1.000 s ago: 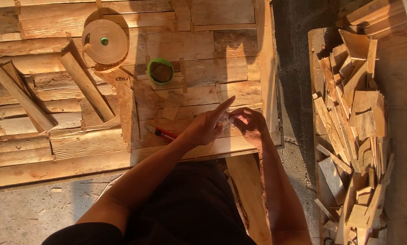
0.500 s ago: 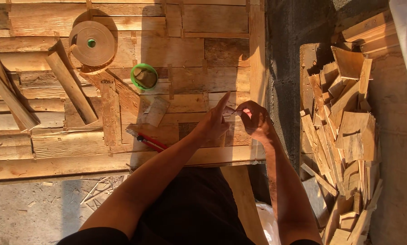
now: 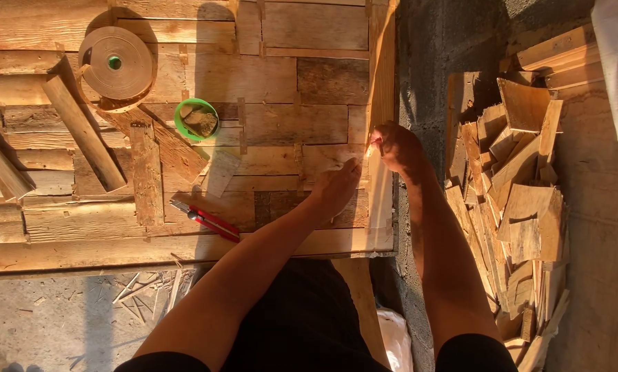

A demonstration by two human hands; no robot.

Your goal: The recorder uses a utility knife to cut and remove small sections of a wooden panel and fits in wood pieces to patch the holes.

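Nearest the camera, both forearms reach out from the body over the right end of the wooden panel, a flat assembly of mismatched planks lying on the bench. The left hand lies palm down, fingers spread flat, pressing on the boards just beside the pale edge strip that runs along the panel's right side. The right hand is curled, its fingertips pinching the strip at the edge, wrist bent inward above the gap beside the bench.

The strip looks thin and light, probably flexible along its length and apt to crease or tear, so a pinch close to the point where it meets the wood seems the safest hold. The panel itself looks stiff, rough and heavy.

Further left lie a red utility knife, then a green cup, loose wooden battens, and farthest a roll of edge banding. To the right, well apart, sits a heap of offcuts.
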